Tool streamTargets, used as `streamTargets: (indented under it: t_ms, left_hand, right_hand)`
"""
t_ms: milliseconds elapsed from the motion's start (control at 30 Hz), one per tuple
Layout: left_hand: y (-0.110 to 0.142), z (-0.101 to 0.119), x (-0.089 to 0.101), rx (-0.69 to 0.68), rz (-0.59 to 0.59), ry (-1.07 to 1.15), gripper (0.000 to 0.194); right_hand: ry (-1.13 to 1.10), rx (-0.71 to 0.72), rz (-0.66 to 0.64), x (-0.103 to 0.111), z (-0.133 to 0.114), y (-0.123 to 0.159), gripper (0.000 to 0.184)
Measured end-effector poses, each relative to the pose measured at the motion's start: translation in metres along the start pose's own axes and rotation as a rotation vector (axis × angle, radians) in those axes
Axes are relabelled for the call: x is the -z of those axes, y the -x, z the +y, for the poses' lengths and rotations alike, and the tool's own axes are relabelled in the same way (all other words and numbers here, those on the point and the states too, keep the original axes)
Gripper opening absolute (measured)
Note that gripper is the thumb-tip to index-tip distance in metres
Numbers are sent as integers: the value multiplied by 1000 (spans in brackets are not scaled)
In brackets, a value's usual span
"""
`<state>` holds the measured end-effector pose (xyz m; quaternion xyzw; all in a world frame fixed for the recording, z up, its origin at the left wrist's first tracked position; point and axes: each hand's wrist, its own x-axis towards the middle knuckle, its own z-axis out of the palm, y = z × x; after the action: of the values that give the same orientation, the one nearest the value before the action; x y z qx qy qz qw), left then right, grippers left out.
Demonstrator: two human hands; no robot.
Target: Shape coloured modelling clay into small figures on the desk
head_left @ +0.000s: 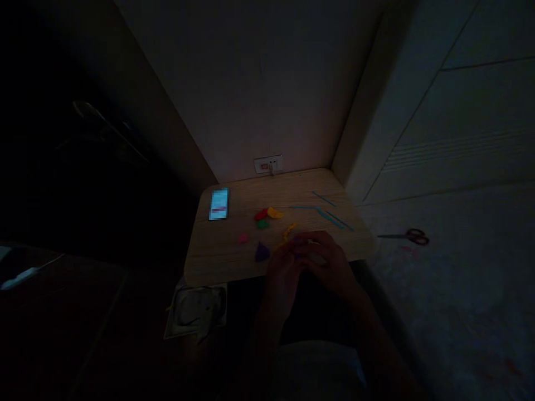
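The scene is very dark. My left hand (281,271) and my right hand (330,260) meet over the front edge of a small wooden table (225,259), fingers curled together around something small that I cannot make out. Just beyond my fingers lie a purple clay lump (262,252), a yellow piece (290,230) and a pink bit (243,239). Farther back sit red (261,215), yellow (275,213) and green (263,224) clay pieces. Thin teal strips (330,216) lie on the table's right side.
A lit phone (219,204) lies at the table's back left. A wall socket (268,164) sits behind the table. Red-handled scissors (407,236) lie on the light surface to the right. A plastic packet (196,309) rests on the floor below the table.
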<state>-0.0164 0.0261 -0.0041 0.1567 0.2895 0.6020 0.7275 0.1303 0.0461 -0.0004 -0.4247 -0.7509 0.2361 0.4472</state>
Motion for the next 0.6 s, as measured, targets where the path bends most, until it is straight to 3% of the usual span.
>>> streamTargets:
  t_ms: [200, 367, 600]
  left_hand:
    - [0, -4, 3, 96, -15, -59, 25]
    - [-2, -3, 7, 43, 29, -93, 27]
    - [-4, 1, 10, 20, -1, -105, 27]
  right_hand:
    - [-72, -18, -7, 4, 2, 1, 14]
    - [-51, -6, 4, 0, 1, 1, 20]
    - [-59, 11, -84, 2, -6, -3, 24]
